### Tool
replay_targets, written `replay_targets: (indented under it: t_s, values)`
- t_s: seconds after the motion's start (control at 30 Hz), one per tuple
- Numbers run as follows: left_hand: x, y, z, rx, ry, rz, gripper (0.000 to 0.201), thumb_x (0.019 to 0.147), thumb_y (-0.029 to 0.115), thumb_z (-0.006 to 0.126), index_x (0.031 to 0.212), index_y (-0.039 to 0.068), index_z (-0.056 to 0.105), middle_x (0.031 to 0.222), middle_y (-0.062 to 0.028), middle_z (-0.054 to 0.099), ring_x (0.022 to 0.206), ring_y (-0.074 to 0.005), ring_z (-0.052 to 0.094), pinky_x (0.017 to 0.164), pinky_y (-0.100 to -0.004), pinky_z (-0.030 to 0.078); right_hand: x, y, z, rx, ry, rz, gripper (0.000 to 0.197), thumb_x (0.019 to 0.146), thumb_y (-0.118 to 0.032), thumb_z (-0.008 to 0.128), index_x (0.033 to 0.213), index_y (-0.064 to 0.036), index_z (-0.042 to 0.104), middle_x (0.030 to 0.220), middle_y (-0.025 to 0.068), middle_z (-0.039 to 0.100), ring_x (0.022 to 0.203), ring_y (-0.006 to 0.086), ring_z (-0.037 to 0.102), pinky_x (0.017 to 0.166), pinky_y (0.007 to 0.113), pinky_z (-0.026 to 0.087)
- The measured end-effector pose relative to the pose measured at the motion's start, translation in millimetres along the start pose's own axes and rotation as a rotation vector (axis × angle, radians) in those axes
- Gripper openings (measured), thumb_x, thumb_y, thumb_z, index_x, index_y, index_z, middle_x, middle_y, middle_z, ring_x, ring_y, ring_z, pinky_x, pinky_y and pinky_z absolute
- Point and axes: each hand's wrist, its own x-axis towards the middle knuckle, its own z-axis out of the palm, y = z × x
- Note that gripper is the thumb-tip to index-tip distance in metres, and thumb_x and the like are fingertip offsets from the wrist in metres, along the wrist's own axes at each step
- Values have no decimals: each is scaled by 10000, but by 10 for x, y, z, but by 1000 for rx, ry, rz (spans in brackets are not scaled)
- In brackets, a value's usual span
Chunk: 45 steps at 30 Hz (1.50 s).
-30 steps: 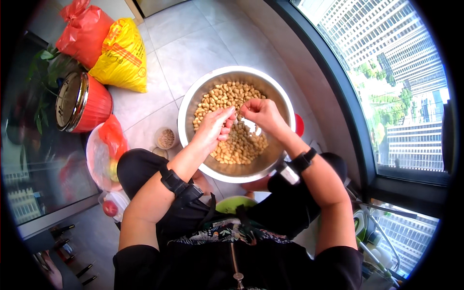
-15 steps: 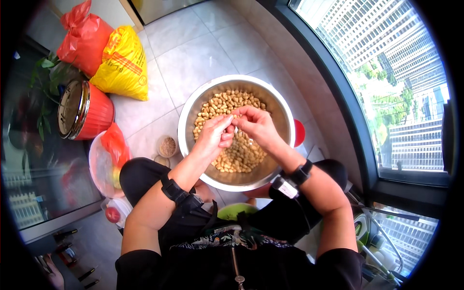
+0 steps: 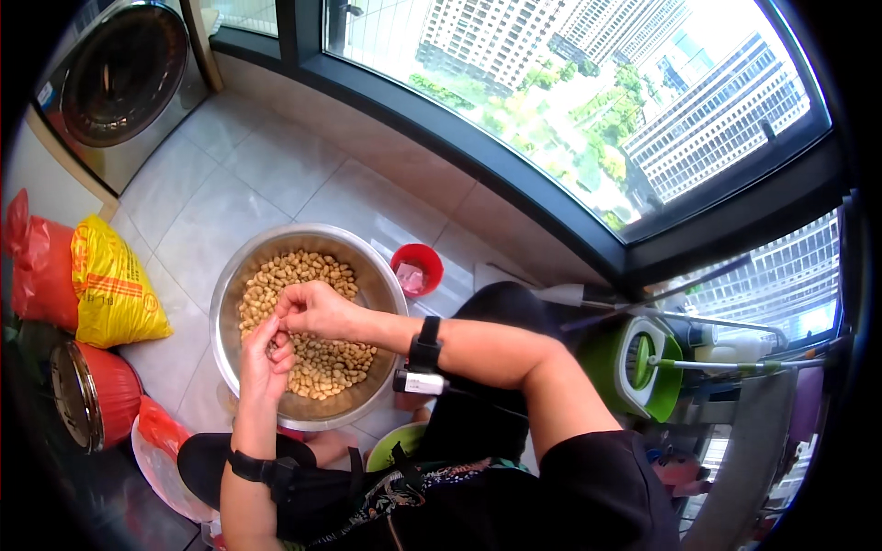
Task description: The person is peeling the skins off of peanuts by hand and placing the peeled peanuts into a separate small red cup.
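A wide steel basin [image 3: 377,275] stands on the tiled floor, holding many unshelled peanuts [image 3: 317,264]. Over its middle my two hands meet at the fingertips. My left hand [image 3: 265,360] is closed, its fingers curled and the thumb pressed in, around what looks like a peanut mostly hidden by the fingers. From the right, my right hand [image 3: 317,310] pinches at the same spot with thumb and forefinger. Both hands are above the peanuts, apart from the basin's rim.
Right of the basin is a red tub [image 3: 430,268] with pale pink pieces inside. A yellow bag [image 3: 115,285], a red bag [image 3: 41,271] and a red bucket [image 3: 112,390] stand left. A green mop bucket [image 3: 663,390] is at the right, below the window [image 3: 588,119].
The view has swung right, so basin and hands now appear further left and lower; the red tub and mop bucket show more fully. My hands stay together at the fingertips over the peanuts.
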Motion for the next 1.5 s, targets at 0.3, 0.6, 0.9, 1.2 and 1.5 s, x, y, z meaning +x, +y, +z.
replay_targets:
  t_s: [0.3, 0.6, 0.9, 1.2, 1.5]
  values:
    - [11, 4, -21, -12, -31, -114, 178, 932, 257, 530, 882, 86, 518, 646, 3, 445, 464, -47, 370, 348, -165, 229, -15, -34, -7, -59, 18, -3, 132, 825, -110, 605, 798, 19, 604, 700, 31, 607, 676, 84, 543, 610, 250, 452]
    - [-25, 22, -58, -34, -43, 27, 94, 936, 149, 510, 899, 63, 499, 713, -12, 467, 507, -53, 387, 375, -162, 257, 84, 116, 69, 176, 54, 51, 102, 830, -106, 608, 832, -4, 615, 749, 6, 614, 686, 71, 546, 615, 224, 453]
    - [4, -31, -26, -1, -64, 9, 88, 937, 158, 511, 900, 78, 510, 698, -4, 469, 504, -49, 394, 373, -161, 264, -14, 116, 139, 124, 193, -17, 109, 854, -120, 583, 830, -16, 605, 734, 7, 602, 666, 76, 551, 578, 238, 453]
    - [99, -85, -166, -120, 36, -73, 173, 952, 187, 443, 873, 83, 557, 693, 19, 500, 491, -40, 393, 370, -165, 274, -87, -163, 37, -839, 2, -637, 167, 760, -190, 616, 775, -50, 526, 733, 112, 556, 612, 315, 593, 521, 414, 468]
    - [151, -192, -260, -71, 101, -9, 184, 960, 222, 437, 891, 109, 564, 731, 28, 517, 525, -50, 430, 385, -181, 296, -102, -239, 78, -839, -155, -712, 269, 765, -253, 633, 818, -26, 500, 736, 118, 546, 600, 305, 586, 511, 395, 469]
